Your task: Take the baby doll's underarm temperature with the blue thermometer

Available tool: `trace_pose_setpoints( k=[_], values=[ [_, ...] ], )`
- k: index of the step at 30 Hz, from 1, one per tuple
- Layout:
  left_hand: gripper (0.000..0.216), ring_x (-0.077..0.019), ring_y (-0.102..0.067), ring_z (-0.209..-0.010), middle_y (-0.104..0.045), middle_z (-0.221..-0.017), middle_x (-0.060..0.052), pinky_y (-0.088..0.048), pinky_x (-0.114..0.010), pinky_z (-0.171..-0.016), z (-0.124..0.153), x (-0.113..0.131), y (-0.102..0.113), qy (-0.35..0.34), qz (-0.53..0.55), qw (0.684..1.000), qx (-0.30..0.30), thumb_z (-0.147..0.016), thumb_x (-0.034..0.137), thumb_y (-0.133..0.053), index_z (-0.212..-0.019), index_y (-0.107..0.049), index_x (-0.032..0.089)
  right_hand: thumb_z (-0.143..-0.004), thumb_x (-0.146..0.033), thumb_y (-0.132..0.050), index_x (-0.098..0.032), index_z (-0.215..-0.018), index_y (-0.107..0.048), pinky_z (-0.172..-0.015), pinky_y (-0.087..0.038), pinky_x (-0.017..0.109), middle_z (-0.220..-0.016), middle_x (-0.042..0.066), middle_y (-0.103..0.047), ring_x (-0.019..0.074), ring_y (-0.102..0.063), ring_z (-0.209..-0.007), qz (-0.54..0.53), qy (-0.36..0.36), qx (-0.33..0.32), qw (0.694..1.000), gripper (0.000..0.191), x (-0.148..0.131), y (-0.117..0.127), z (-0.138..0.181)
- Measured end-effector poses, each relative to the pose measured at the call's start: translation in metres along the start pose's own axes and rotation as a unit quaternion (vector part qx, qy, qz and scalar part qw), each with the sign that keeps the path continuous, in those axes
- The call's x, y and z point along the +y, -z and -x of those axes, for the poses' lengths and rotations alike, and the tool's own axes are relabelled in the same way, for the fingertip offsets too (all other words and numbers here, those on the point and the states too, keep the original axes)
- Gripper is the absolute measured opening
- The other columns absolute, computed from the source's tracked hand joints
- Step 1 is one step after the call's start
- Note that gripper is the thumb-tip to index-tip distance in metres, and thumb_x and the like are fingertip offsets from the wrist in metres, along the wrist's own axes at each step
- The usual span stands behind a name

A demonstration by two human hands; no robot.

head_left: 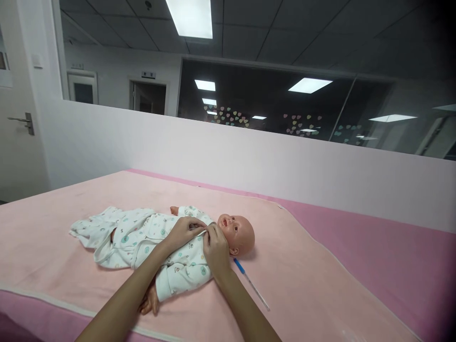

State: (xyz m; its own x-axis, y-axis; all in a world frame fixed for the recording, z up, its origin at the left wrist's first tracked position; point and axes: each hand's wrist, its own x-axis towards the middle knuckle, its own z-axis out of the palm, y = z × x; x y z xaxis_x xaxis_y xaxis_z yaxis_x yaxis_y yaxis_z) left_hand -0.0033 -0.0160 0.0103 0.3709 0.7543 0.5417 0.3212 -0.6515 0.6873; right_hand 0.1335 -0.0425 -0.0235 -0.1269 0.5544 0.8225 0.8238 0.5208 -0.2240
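A baby doll lies on its back with its head to the right. It wears a white romper with small printed figures. At the neck of the romper, my left hand is closed with its fingertips pinching the cloth near the collar. My right hand meets it there, its fingers also pinched on the collar edge beside the doll's chin. What exactly lies between the fingertips is hidden. Close to my right wrist rests a thin clear stick with a blue end, possibly a thermometer.
Under the doll spreads a light pink pad over a darker pink surface. A low white wall with a window above runs along the back. At far left stands a door with a lever handle.
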Motion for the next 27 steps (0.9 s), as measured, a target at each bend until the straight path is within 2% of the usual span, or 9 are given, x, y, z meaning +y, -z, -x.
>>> trace_pose_setpoints(
  k=[8, 15, 20, 23, 27],
  values=[
    [0.025, -0.0188, -0.059, -0.081, -0.069, -0.085, -0.004, -0.044, -0.028, -0.075, -0.0001, 0.0019, 0.0000, -0.019, -0.031, 0.999, 0.002, -0.080, 0.034, -0.051, -0.089, -0.070, 0.021, -0.086, -0.015, -0.034, -0.017, -0.083, -0.059, -0.068, -0.045, 0.026, -0.075, 0.004, -0.062, 0.0152, -0.057, -0.073, -0.045, -0.016, 0.021, 0.999, 0.025, 0.0007, 0.0009, -0.0003],
    [0.024, -0.0198, -0.062, -0.081, -0.071, -0.084, -0.005, -0.047, -0.028, -0.076, 0.0016, 0.0010, 0.0007, 0.025, 0.038, 0.999, 0.000, -0.077, 0.030, -0.053, -0.088, -0.071, 0.020, -0.086, -0.017, -0.036, -0.017, -0.084, -0.061, -0.067, -0.045, 0.026, -0.076, 0.004, -0.065, 0.0146, -0.059, -0.072, -0.080, -0.022, 0.036, 0.996, 0.025, -0.0010, 0.0026, -0.0001],
    [0.025, -0.0211, -0.062, -0.084, -0.071, -0.087, -0.005, -0.047, -0.030, -0.076, 0.0034, 0.0082, 0.0031, 0.030, 0.069, 0.997, -0.017, -0.076, 0.032, -0.055, -0.089, -0.071, 0.019, -0.085, -0.019, -0.039, -0.017, -0.080, -0.059, -0.063, -0.046, 0.025, -0.072, 0.003, -0.063, 0.0145, -0.058, -0.068, -0.083, -0.044, 0.045, 0.995, 0.021, 0.0008, 0.0004, 0.0011],
    [0.024, -0.0218, -0.062, -0.085, -0.071, -0.088, -0.006, -0.047, -0.030, -0.079, 0.0035, 0.0082, 0.0037, 0.035, 0.066, 0.997, -0.027, -0.071, 0.031, -0.061, -0.089, -0.071, 0.019, -0.085, -0.019, -0.039, -0.017, -0.082, -0.059, -0.064, -0.046, 0.026, -0.074, 0.004, -0.064, 0.0149, -0.058, -0.070, -0.087, -0.040, 0.052, 0.994, 0.020, 0.0017, -0.0009, 0.0020],
    [0.025, -0.0201, -0.062, -0.078, -0.071, -0.080, -0.006, -0.048, -0.030, -0.074, 0.0024, 0.0014, 0.0027, 0.027, 0.049, 0.998, -0.018, -0.075, 0.033, -0.057, -0.088, -0.071, 0.018, -0.086, -0.022, -0.040, -0.017, -0.084, -0.059, -0.064, -0.045, 0.025, -0.076, 0.004, -0.063, 0.0144, -0.058, -0.070, -0.102, -0.054, 0.049, 0.992, 0.020, -0.0008, 0.0005, 0.0012]
  ],
)
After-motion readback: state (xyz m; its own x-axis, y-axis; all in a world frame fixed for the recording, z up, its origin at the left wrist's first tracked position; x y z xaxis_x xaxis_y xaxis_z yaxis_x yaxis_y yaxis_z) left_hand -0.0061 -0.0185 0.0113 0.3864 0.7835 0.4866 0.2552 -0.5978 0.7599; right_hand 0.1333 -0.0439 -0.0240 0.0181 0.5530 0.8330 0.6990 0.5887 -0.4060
